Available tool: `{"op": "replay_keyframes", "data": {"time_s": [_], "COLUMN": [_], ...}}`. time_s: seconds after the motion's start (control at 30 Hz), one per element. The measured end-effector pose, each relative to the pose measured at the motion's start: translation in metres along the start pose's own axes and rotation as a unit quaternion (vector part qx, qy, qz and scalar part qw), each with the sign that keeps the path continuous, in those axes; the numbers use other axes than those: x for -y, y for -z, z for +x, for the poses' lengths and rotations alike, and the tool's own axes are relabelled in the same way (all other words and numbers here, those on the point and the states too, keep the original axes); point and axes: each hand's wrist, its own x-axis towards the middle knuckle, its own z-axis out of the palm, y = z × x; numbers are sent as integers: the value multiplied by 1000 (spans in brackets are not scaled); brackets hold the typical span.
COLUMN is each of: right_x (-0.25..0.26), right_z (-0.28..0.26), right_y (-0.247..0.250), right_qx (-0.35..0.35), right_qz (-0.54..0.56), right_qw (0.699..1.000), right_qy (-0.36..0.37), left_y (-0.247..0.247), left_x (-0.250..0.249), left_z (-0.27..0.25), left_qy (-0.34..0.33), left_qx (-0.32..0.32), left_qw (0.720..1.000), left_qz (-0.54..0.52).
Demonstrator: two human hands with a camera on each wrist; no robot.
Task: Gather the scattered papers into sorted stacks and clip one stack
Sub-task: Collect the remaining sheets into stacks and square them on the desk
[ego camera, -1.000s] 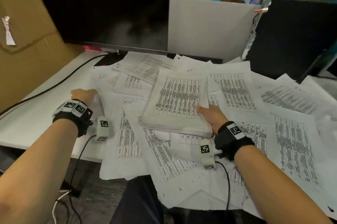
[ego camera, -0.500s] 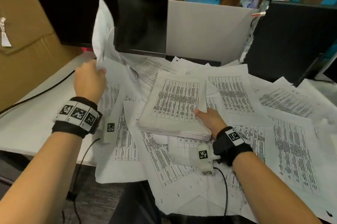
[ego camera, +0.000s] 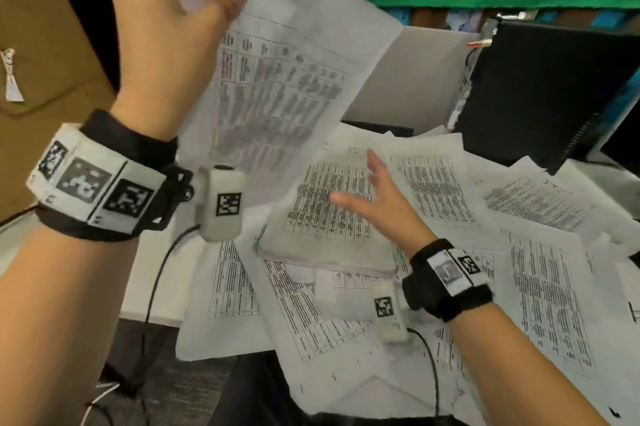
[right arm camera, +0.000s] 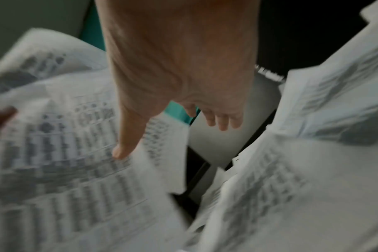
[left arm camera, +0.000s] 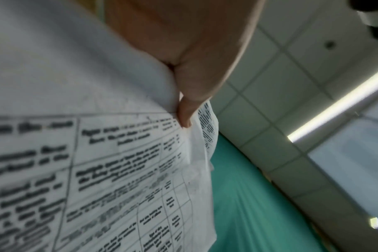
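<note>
White printed sheets covered the desk (ego camera: 20, 249) in the head view. The left hand (ego camera: 162, 41) was raised high, thumb and fingers pinching the upper edge of a lifted sheet (ego camera: 277, 79) that hung down and to the right of it. Below, the right hand (ego camera: 381, 197) hovered with fingers spread and straight over a gathered stack (ego camera: 322, 228) of table-printed pages, holding nothing; whether it touched the top page could not be told. Scattered papers (ego camera: 547, 287) lay right of that hand and others nearer the person, under both wrists. A dark monitor (ego camera: 540, 93) stood beyond the right hand, a cardboard panel (ego camera: 52, 27) left of the left hand.

From the left wrist, the left hand (left arm camera: 183, 51) clamped the lifted sheet (left arm camera: 97, 170), a fingertip (left arm camera: 184, 117) pressed on its printed face near the edge; ceiling tiles showed to the right.

From the right wrist, blurred, the right hand (right arm camera: 179, 68) stayed unclenched, thumb (right arm camera: 127, 139) pointing down toward the lifted sheet (right arm camera: 65, 162), which hung left of it, and the fingers (right arm camera: 220, 119) free of any paper.
</note>
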Motion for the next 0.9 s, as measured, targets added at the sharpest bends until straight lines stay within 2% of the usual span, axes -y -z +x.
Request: {"op": "replay_keyframes", "data": {"time_s": [0.07, 0.17, 0.27, 0.33, 0.4, 0.47, 0.57, 0.63, 0.67, 0.73, 0.8, 0.87, 0.9], "right_x": [11, 13, 4, -4, -19, -35, -55, -58, -56, -52, -45, -37, -34], "right_z": [4, 13, 14, 12, 14, 16, 16, 15, 16, 23, 32, 42, 43], "right_y": [-11, -20, -16, -8, 3, 13, 24, 34, 40, 56, 72, 86, 93], "right_qx": [47, 28, 28, 14, -18, -52, -105, -130, -147, -163, -119, -67, -53], "right_qz": [71, 142, 178, 195, 226, 231, 186, 146, 92, -104, -295, -360, -346], "right_qw": [996, 989, 984, 979, 968, 960, 959, 965, 973, 978, 948, 930, 935], "right_qy": [19, 18, -6, -53, -109, -147, -187, -174, -154, -82, -14, -28, -60], "left_y": [-13, -23, -26, -27, -29, -34, -40, -40, -39, -35, -31, -28, -26], "left_x": [-1, 4, 17, 36, 61, 80, 98, 107, 109, 112, 112, 110, 108], "left_z": [-3, -9, -18, -33, -54, -77, -108, -119, -120, -116, -107, -97, -94], "left_qy": [61, 141, 185, 220, 276, 347, 420, 431, 427, 412, 402, 396, 397], "left_qx": [6, -2, 2, 33, 61, 101, 150, 162, 169, 183, 189, 188, 195], "left_qw": [996, 976, 963, 956, 950, 929, 894, 887, 887, 891, 895, 898, 896], "left_qz": [-72, -167, -198, -189, -132, -85, -32, -36, -41, -40, -33, -31, -30]}}
